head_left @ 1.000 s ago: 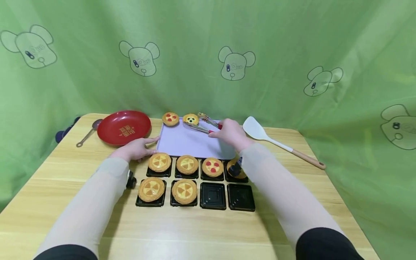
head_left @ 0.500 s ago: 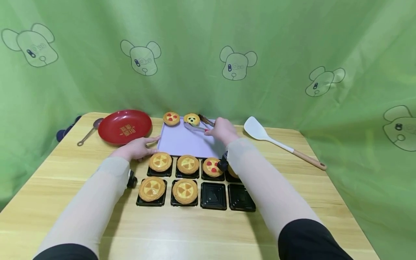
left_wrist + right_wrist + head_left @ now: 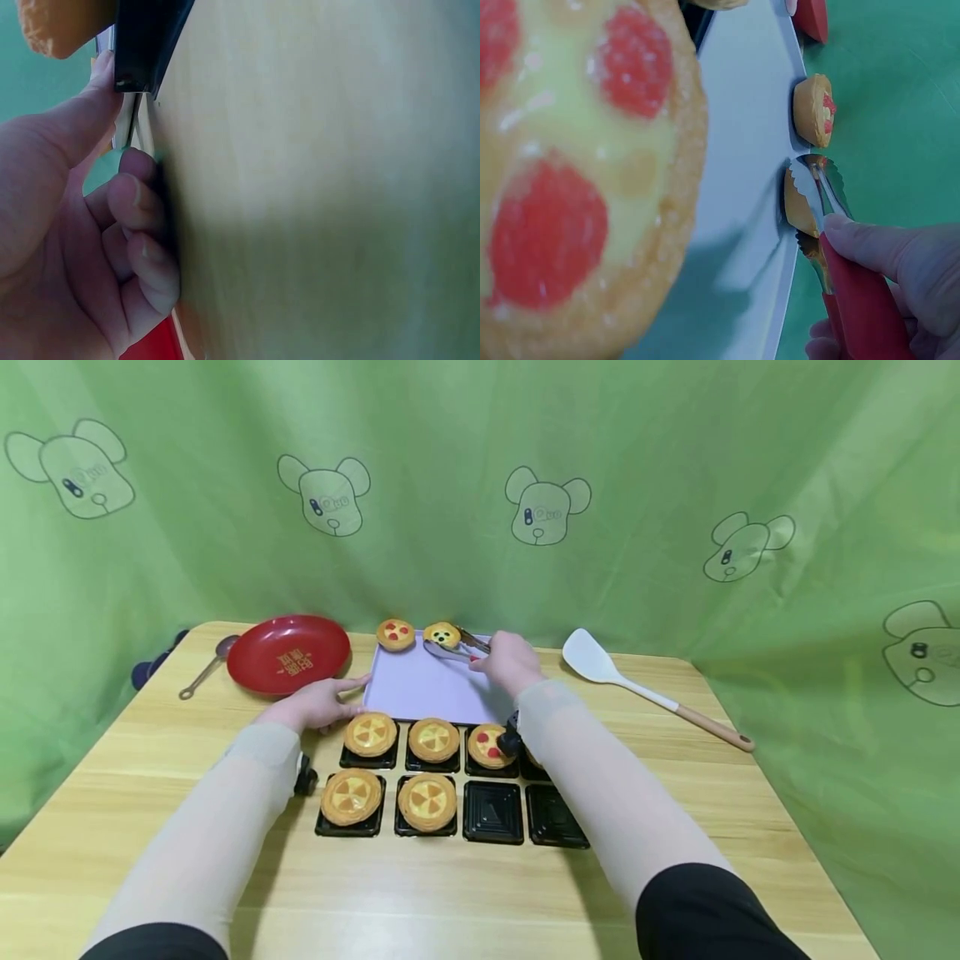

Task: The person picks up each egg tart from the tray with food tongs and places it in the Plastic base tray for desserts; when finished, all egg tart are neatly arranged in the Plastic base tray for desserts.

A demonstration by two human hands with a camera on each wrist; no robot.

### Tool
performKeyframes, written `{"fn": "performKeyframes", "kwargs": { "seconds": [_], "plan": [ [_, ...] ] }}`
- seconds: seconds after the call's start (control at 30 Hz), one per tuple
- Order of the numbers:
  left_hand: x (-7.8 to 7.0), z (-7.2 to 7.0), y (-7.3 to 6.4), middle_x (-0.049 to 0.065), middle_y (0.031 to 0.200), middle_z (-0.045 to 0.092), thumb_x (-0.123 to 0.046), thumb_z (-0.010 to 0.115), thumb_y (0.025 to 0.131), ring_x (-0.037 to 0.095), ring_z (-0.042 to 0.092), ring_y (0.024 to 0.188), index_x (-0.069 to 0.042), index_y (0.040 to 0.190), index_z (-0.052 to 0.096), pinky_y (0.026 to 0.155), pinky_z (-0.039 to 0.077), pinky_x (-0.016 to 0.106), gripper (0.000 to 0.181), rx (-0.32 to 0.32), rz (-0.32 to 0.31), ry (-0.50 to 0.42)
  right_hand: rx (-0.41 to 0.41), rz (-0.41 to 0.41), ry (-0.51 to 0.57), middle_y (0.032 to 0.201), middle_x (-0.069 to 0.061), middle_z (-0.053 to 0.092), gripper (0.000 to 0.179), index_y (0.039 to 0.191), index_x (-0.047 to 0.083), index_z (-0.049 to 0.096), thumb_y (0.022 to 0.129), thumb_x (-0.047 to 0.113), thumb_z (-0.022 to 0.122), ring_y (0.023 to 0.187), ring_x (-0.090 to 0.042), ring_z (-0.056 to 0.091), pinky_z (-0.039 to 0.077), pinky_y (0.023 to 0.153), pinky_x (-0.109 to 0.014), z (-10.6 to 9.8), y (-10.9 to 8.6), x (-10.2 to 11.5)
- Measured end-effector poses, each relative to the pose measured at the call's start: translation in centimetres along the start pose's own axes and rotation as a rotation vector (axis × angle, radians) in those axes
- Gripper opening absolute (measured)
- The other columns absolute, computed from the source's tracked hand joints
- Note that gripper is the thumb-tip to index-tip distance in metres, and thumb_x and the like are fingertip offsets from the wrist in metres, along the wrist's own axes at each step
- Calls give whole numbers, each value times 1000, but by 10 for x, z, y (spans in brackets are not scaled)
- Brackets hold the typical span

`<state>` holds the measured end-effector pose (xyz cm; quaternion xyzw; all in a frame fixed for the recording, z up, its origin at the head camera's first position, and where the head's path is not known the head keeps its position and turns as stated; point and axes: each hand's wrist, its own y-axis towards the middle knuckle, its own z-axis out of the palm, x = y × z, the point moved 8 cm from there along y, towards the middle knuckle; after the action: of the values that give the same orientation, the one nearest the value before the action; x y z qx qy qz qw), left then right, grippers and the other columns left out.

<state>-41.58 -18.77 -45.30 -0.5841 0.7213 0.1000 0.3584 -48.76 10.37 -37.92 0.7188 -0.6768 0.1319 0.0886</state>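
Note:
My right hand grips metal tongs by their red handles. In the right wrist view the tongs' scalloped ends stand on either side of a small tart, on the far edge of a pale lilac tray. From the head this tart shows dark dots on yellow. Another small tart with red pieces sits left of it on the tray's far left corner. My left hand rests at the tray's left edge, forefinger and thumb touching it. Its other fingers are loosely bent in the left wrist view.
Two rows of black square holders lie in front of the tray, several bearing larger tarts. A red plate and a spoon lie left. A white spatula lies right. A green curtain hangs behind.
My right hand has moved slightly left and away from me, bringing the tongs' ends around the dark-dotted tart, and they have drawn closer together. The left hand has stayed at the tray's edge.

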Motion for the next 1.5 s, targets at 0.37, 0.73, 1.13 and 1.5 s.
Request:
{"fn": "performKeyframes", "kwargs": {
  "seconds": [0.37, 0.73, 1.13, 1.5],
  "plan": [
    [-2, 0, -3, 0, 56, 39, -34, 64, 97, 16, 44, 48, -29, 157, 27, 51, 46, 32, 71, 0, 11, -27, 8, -48, 36, 85, -7, 64, 38, 92, 11, 72, 84, 48, 76, 73, -24, 55, 44, 65, -37, -25, -11, -5],
    [-2, 0, -2, 0, 59, 39, -36, 65, 96, 16, 46, 51, -30, 157, 28, 54, 48, 33, 71, -5, 9, -24, 6, -110, 83, 105, -7, 66, 53, 124, 9, 69, 85, 44, 76, 85, -24, 58, 48, 71, -37, -63, -32, -11],
    [-2, 1, -3, 4, 65, 44, -38, 64, 96, 18, 48, 53, -31, 157, 27, 55, 48, 33, 71, 0, 11, -10, 34, -220, 116, 112, -10, 68, 72, 138, 5, 58, 84, 49, 77, 76, -22, 57, 48, 63, -35, -73, -84, -29],
    [-1, 1, -1, 3, 64, 44, -37, 65, 96, 18, 49, 52, -32, 156, 28, 54, 48, 33, 70, 1, 5, -15, 26, -324, 161, 111, -7, 69, 70, 131, 4, 64, 80, 50, 79, 90, -21, 62, 52, 77, -38, -89, -149, -50]
  ]
}}
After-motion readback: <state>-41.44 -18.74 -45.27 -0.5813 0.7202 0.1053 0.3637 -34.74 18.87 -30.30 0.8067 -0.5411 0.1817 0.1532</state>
